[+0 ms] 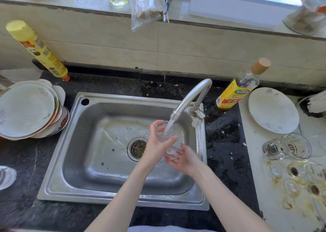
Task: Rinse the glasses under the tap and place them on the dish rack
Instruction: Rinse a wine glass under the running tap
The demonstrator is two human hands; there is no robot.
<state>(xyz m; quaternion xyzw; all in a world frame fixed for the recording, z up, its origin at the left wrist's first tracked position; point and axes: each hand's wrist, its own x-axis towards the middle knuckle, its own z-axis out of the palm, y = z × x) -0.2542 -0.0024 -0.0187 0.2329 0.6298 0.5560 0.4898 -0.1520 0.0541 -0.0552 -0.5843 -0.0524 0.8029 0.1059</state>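
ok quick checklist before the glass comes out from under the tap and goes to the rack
1. Water running: ok, the tap streams into the glass.
2. Grip: ok, left hand wraps the glass; right hand cups under its base.
3. Glass over the sink: ok.
4. Glass rinsed clean: cannot tell, it is blurred by water.
5. Rack free: cannot tell, no rack in view.
6. More to do: not ok, dirty glasses wait at right.
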